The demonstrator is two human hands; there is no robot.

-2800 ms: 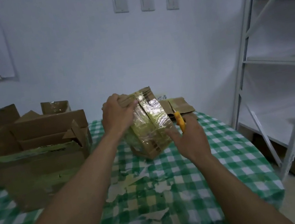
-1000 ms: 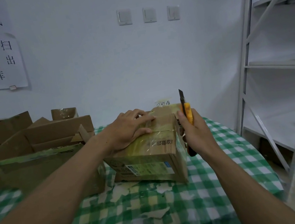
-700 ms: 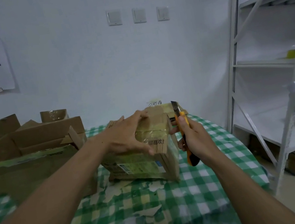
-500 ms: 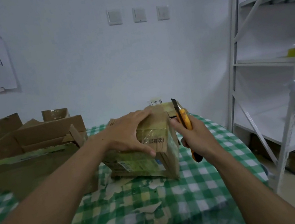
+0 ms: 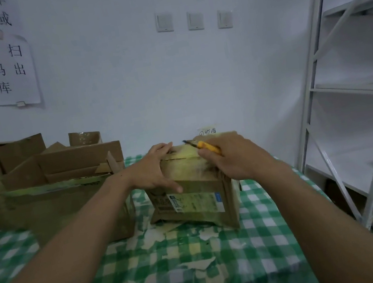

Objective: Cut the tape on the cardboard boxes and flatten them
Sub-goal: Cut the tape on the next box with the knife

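While the left hand (image 5: pixel 153 171) grips the top of the taped brown cardboard box (image 5: pixel 198 201), the right hand (image 5: pixel 235 158) clasps a yellow utility knife (image 5: pixel 207 147) over it. Under the box lies a green checked tablecloth (image 5: pixel 200 262)

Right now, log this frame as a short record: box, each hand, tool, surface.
box: taped box, resting on checked tablecloth
left hand: grips the box's top left edge
right hand: holds yellow utility knife
blade: over the box top, pointing left
nearby: opened cardboard boxes to the left
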